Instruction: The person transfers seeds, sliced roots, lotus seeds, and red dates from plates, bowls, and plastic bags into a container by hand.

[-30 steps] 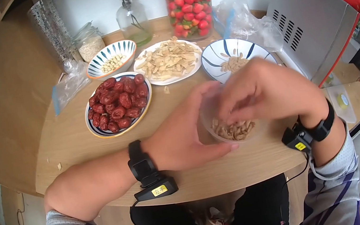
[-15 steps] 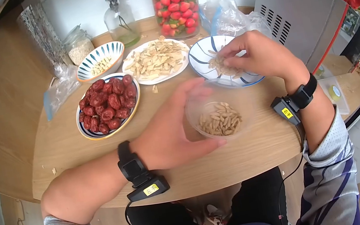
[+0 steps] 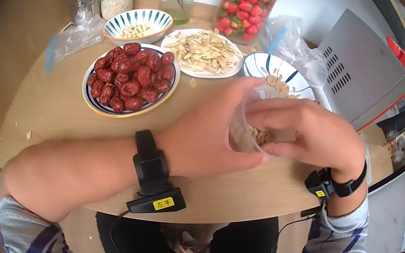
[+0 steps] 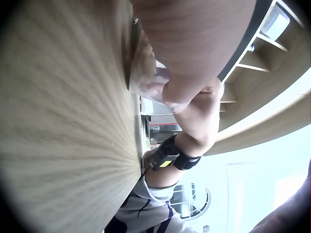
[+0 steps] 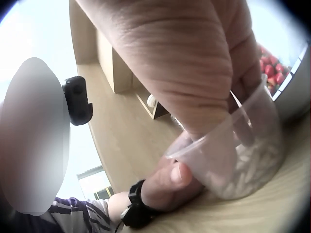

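My left hand (image 3: 209, 136) holds a clear plastic cup (image 3: 240, 130) just above or on the table, its thumb and fingers spread round the wall. The cup's mouth leans towards my right hand (image 3: 311, 126). Inside lie small pale brown, elongated dried pieces (image 5: 252, 165). The right hand's thumb and fingers reach into the cup, standing apart in the head view, with pieces visible between them. More of these pieces (image 3: 277, 83) lie on a blue-striped white plate (image 3: 284, 65) just behind the cup, partly hidden by the hands.
A plate of red dates (image 3: 129, 77) stands at left. Behind are a white plate of flat pale slices (image 3: 206, 52), a striped bowl (image 3: 157, 23) with cream pieces, and a strawberry container (image 3: 248, 2). A grey vented box (image 3: 357, 50) and plastic bags (image 3: 294, 45) sit at right.
My right hand was in the cup, moved to the blue-striped plate half a second ago, and is now back in the cup. The cup tilts more rightward; the head view has turned.
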Motion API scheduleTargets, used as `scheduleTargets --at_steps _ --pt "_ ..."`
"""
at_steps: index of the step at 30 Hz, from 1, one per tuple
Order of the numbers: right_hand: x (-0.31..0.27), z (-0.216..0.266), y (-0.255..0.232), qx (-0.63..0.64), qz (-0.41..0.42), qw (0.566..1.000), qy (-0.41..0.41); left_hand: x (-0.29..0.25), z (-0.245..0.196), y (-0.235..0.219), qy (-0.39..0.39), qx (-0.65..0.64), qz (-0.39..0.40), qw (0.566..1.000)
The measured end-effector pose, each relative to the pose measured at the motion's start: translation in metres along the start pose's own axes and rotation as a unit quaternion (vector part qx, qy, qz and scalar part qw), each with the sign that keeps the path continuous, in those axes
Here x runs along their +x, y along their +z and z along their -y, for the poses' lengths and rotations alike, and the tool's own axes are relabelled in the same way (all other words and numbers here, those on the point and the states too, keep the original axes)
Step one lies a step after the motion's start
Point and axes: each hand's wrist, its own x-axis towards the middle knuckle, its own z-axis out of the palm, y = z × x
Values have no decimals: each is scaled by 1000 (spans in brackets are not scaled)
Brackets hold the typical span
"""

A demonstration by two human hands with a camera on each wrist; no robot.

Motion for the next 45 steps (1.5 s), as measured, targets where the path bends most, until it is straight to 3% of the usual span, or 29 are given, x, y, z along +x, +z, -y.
scheduleTargets --at_steps 9,15,22,25,28,31,32,35,38,41,45 --pt "3 13 -2 20 79 996 24 -3 -6 -4 -20 -7 52 998" --pt "3 5 -1 28 40 999 6 -5 -3 -2 -9 -12 43 999" --pt "-1 -28 -13 174 -34 984 11 -6 -3 -2 -34 -32 48 998" --pt "-4 -55 -21 171 -146 974 -22 -7 1 -1 -27 -42 44 998" --pt "0 -79 -17 164 -330 926 77 -6 -1 -2 -30 -43 50 997" --pt "-2 -93 -18 60 -246 943 218 -6 -9 -7 -49 -31 56 997" --pt "-5 -96 -15 7 -200 964 174 -6 -11 -8 -56 -27 59 996" --pt "-7 -104 -10 22 -184 963 196 -6 -6 -4 -29 -4 37 999" --pt "-9 -83 -14 13 -261 952 158 -6 -4 -4 -34 -6 31 999" --pt "-8 -49 -20 10 -263 963 58 -6 -3 -4 -3 13 -9 1000" --pt "-7 -30 -14 111 -99 985 -88 -3 -8 -10 4 35 -14 999"
